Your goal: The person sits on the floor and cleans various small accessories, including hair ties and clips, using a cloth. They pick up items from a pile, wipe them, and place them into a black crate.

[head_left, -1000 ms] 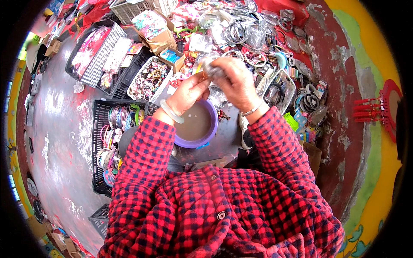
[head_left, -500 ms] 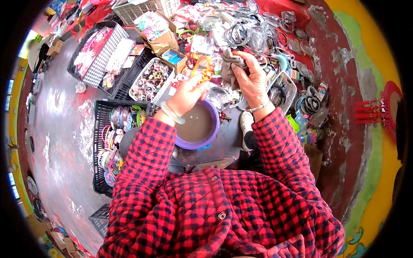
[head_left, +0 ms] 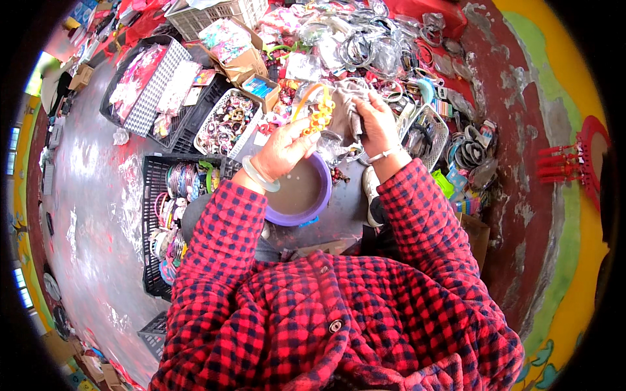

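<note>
My left hand (head_left: 285, 148) is closed on an orange-yellow headband (head_left: 321, 116) with a cluster of small flower-like bits along its side. A grey-brown cloth (head_left: 347, 107) hangs from my right hand (head_left: 378, 124), whose fingers pinch its edge. The cloth is right beside the headband; whether they touch I cannot tell. Below my left hand stands a round purple basin (head_left: 324, 203) holding murky water. Fingertips of both hands are partly hidden.
Left of the basin is a black crate (head_left: 147, 221) of headbands. Beyond it stand a white basket (head_left: 207, 143) of small hair ties and a cardboard box (head_left: 251, 65). A pile of plastic-wrapped headbands (head_left: 365, 49) lies ahead; another white basket (head_left: 438, 146) is at right.
My right hand has come down slightly and turned, and the cloth now spreads out closer to the headband. The headband has tilted a little toward the right in my left hand.
</note>
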`<state>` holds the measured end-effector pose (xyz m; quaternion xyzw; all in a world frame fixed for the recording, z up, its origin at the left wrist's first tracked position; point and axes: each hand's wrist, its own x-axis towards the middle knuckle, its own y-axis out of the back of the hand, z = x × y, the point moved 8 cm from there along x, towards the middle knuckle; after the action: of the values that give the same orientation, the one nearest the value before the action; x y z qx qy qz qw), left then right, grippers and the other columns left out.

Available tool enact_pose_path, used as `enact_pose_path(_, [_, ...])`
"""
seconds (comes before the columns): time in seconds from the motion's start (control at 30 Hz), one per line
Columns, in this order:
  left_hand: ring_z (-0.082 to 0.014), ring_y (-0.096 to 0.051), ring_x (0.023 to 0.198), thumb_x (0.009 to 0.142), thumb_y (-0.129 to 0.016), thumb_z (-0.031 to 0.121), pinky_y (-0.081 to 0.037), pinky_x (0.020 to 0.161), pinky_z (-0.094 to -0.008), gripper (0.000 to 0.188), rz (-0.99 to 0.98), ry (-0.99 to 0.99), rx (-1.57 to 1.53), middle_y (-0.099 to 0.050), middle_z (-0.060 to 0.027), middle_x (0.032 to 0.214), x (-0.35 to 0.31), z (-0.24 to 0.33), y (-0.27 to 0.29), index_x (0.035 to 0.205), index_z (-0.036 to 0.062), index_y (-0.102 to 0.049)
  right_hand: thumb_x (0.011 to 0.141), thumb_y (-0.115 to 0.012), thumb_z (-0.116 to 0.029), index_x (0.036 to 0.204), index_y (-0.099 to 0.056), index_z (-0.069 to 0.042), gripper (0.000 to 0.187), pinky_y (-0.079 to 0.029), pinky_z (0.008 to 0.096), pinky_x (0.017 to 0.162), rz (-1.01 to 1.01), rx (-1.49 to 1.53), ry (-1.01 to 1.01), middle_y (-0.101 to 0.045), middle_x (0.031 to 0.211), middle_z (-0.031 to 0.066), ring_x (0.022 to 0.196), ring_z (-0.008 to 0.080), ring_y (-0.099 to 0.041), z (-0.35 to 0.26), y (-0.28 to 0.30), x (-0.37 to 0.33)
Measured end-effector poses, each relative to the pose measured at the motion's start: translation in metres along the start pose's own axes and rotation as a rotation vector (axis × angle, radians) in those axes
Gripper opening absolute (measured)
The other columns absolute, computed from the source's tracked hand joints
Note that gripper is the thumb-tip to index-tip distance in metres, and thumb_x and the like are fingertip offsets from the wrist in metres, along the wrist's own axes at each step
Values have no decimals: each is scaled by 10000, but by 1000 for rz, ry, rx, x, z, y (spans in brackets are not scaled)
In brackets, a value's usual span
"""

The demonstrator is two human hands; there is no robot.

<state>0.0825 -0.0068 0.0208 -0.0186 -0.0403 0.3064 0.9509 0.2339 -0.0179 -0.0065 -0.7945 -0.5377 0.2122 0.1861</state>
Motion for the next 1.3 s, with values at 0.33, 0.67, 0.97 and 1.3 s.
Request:
enact_pose_path(0.33, [-77,-439,558,892,-429,118,-365,515,-231,135,62,-11,123,-475,-5,636,4,-7,5,844,10,-494,722,-605,14,960,-583,-64,251,-425,351,825,-265,-939,910,-579,999,111,961,281,-540,-42,-75,-50])
enact_pose_path(0.67, [-64,-434,537,908,-451,195,-336,480,-203,187,74,127,-54,-489,9,641,5,-16,7,802,55,-515,792,-573,-30,977,-573,-59,188,-469,277,677,-393,-352,145,-613,876,72,769,168,-578,-12,-54,-31])
enact_pose_path(0.97, [-55,-476,663,879,-477,118,-382,568,-178,168,-5,147,-227,-528,-5,796,6,-33,8,1022,34,-501,847,-523,-39,1067,-534,-59,221,-469,211,609,-197,-56,180,-594,932,26,739,92,-568,-26,-37,-19])
enact_pose_path(1.3, [-95,-527,692,822,-469,0,-421,593,-224,197,110,131,-291,-549,-20,814,2,-37,17,1002,37,-541,699,-613,32,904,-605,-74,231,-433,327,817,-518,-911,763,-613,941,70,908,234,-567,-30,-93,-53])
